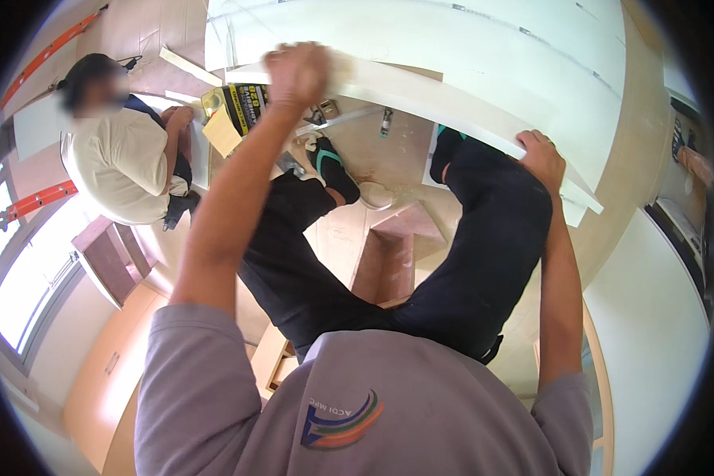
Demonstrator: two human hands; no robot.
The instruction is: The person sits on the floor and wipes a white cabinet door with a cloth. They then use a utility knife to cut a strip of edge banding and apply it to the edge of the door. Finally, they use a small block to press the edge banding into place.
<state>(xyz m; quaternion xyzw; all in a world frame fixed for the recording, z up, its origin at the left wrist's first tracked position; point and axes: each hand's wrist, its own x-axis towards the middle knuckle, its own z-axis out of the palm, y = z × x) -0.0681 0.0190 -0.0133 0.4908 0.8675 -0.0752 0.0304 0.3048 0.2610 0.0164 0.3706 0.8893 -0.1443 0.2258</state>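
Head view showed the white strip (444,103) across the upper part of the frame, its long axis running from upper centre down toward the right side. Both hands were at it: the left hand (297,75) near its upper-left end, the right hand (541,159) toward its lower-right end, so most of its length lay between them. Each hand was nearer its own end, and the strip's middle ran rightward and slightly down from the left hand. Beyond it, at the top of the frame, spread the panel (420,40).

The right hand's fingers were bent together over the strip's edge; the thumb did not show, so I could not tell whether it pinched or only pressed. The left hand was blurred, its fingers seemingly curled, and whether it held anything in the pale smear beside it could not be made out. That hand and forearm hid part of the strip's left end, and the forearm edged the can (214,99). The strip covered part of the right foot (446,151).
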